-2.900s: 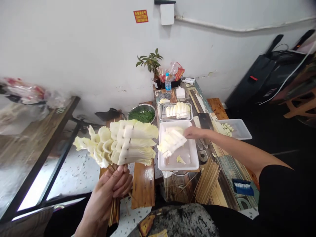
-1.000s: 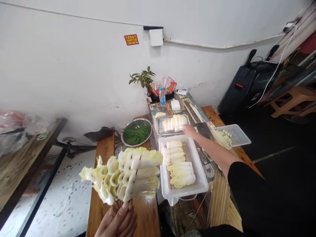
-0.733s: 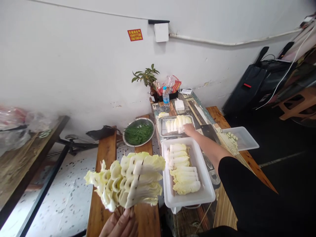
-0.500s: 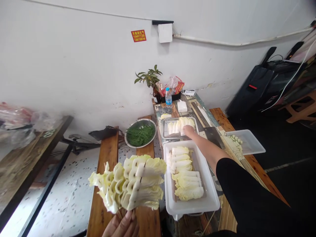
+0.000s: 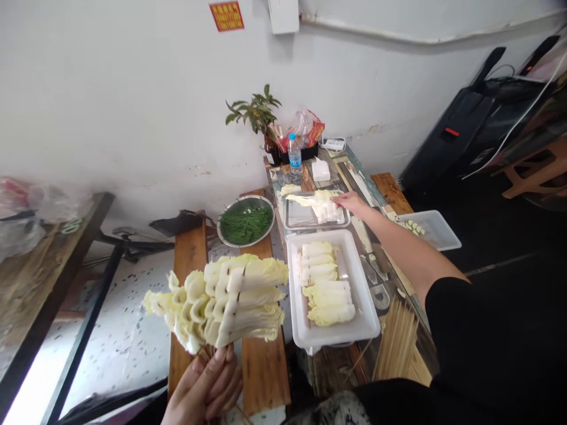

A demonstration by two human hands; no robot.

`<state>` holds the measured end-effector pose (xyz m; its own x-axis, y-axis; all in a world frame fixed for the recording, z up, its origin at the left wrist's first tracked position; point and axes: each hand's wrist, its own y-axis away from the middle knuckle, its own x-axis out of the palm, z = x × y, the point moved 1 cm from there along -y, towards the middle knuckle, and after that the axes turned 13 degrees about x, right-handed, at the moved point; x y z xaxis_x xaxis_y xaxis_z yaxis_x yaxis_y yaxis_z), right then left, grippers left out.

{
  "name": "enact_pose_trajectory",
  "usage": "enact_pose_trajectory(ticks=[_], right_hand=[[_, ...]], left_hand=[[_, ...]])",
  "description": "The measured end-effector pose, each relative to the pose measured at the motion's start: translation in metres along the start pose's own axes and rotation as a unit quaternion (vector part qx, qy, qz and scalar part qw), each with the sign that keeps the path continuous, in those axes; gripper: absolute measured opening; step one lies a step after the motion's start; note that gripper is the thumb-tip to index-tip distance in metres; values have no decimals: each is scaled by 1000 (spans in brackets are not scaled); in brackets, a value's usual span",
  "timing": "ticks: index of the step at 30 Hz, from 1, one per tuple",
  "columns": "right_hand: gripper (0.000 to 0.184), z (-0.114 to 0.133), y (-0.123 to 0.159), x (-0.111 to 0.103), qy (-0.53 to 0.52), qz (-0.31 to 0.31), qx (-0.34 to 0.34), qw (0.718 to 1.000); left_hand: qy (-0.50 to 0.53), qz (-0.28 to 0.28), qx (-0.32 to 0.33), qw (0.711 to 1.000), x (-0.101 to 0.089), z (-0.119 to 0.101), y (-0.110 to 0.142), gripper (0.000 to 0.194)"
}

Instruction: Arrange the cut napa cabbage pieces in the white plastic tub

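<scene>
My left hand (image 5: 204,386) is closed round the sticks of a bunch of cabbage skewers (image 5: 221,298), which fan out above it at the lower left. My right hand (image 5: 349,202) reaches far across the table to the metal tray (image 5: 295,215) and grips a cabbage skewer (image 5: 312,200), lifted a little over the tray. Nearer me a white plastic tray (image 5: 354,265) holds two rows of finished cabbage skewers (image 5: 323,283).
A steel bowl of green chives (image 5: 245,221) sits left of the metal tray on a wooden bench (image 5: 263,366). Loose bamboo sticks (image 5: 396,345) lie at the table's near right. A clear tub (image 5: 432,230), a water bottle (image 5: 293,154) and a potted plant (image 5: 254,112) stand further back.
My right hand, resting on the metal tray's cabbage half a second ago, has closed on a skewer and raised it. The view has tilted downward; my left hand keeps its bunch.
</scene>
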<state>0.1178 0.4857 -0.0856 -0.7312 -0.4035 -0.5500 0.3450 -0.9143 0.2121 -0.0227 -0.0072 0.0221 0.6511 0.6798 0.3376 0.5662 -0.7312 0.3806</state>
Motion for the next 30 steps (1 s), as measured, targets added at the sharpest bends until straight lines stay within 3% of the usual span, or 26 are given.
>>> enact_pose_trajectory(ticks=[2, 5, 10, 14, 18, 20, 22, 25, 30], right_hand=[[33, -3, 21, -5, 0, 64, -1, 998], [24, -8, 56, -5, 81, 158, -27, 984], [15, -15, 106, 15, 160, 265, -75, 948], [20, -18, 131, 39, 208, 261, -191, 923], [23, -40, 146, 59, 372, 242, -314, 839], [20, -56, 150, 65, 443, 235, -338, 796], [19, -69, 150, 68, 482, 229, -345, 772], [19, -74, 147, 69, 505, 224, -341, 761], [30, -66, 163, 74, 480, 210, -343, 780]], left_hand=[[-19, 6, 7, 1000, 10, -5, 5, 49], [-34, 34, 6, 999, 22, -9, 11, 40], [-32, 120, 36, 992, 38, -12, 19, 30], [-33, 172, 48, 983, 54, -17, 30, 29], [-32, 187, 47, 981, 65, -18, 40, 28], [-28, 192, 44, 980, 67, -16, 42, 27], [-26, 196, 36, 980, 69, -15, 43, 27], [-35, 181, 20, 983, 72, -16, 45, 29], [-52, 140, 41, 988, 76, -19, 52, 31]])
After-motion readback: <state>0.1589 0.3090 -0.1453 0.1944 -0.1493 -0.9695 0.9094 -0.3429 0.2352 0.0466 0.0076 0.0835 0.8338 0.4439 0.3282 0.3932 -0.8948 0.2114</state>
